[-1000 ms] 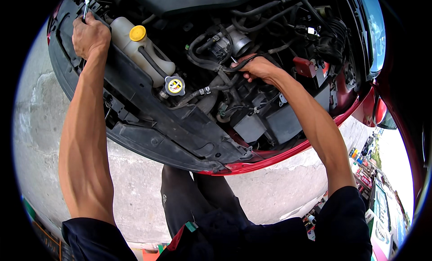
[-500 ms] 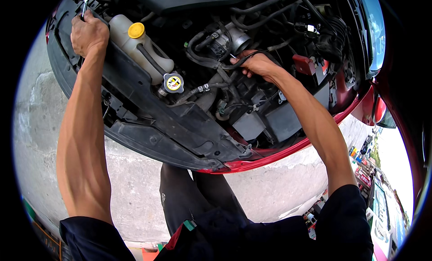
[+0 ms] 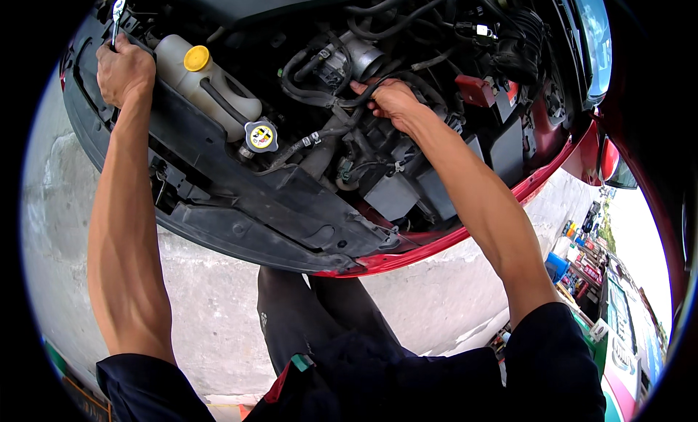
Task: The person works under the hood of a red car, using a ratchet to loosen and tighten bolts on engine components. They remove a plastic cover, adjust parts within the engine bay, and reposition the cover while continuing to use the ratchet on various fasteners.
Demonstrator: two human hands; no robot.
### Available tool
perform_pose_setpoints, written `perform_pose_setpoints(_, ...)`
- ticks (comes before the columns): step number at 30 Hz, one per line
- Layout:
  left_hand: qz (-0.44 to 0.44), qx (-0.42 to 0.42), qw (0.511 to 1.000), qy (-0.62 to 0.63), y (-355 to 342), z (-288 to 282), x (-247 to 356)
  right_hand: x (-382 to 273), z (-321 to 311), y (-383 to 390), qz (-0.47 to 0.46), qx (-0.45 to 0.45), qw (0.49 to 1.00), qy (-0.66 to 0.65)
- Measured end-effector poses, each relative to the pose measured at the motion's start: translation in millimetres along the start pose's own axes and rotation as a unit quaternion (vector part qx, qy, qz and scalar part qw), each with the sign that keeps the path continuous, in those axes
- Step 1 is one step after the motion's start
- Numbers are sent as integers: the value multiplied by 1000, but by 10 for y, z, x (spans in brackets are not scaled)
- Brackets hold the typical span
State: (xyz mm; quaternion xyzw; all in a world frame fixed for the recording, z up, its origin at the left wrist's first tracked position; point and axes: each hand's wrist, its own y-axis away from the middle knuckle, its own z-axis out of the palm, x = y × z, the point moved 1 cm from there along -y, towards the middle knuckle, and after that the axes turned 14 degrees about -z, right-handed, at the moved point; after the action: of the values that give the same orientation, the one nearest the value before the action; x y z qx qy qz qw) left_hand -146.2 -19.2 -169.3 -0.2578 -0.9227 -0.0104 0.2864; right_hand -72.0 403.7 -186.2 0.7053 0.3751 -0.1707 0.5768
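Note:
My left hand (image 3: 126, 74) is closed around a chrome ratchet wrench (image 3: 118, 13), whose head sticks up above the fist at the front left of the engine bay. Beside that fist stands a whitish coolant reservoir (image 3: 176, 58) with a yellow cap (image 3: 196, 58). My right hand (image 3: 391, 101) reaches in below the round metal throttle body (image 3: 363, 57). A thin black hose (image 3: 337, 102) passes between its fingers, which are closed on it. The fingertips lie close to the throttle body's lower edge, partly hidden by the hose.
A silver radiator cap (image 3: 261, 137) sits near the reservoir. The black front panel (image 3: 211, 171) runs along the bay's edge, above the red bumper (image 3: 414, 260). To the right are a red battery terminal cover (image 3: 475, 90) and a ribbed black intake hose (image 3: 520, 51). Concrete floor (image 3: 211, 298) lies below.
The view has shifted, so the car sits slightly further left and lower. My right fingers reach further under the throttle body, and a small shiny bit at their tips no longer shows.

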Motion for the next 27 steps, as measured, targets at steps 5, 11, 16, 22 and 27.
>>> perform_pose_setpoints(5,-12,-11,1000,-2,12,-25,37,24,26,-50,15,34,999,9)
perform_pose_setpoints(11,-6,-8,1000,6,31,-11,48,33,-92,-39,-4,14,999,49)
perform_pose_setpoints(16,-3,-9,1000,9,15,-28,7,3,-24,16,-32,-11,999,42)
perform_pose_setpoints(22,1,-8,1000,25,37,-30,26,5,-92,-16,-6,-19,998,53)
perform_pose_setpoints(27,-4,-7,1000,29,77,-49,46,-22,-108,35,-50,-64,989,122)
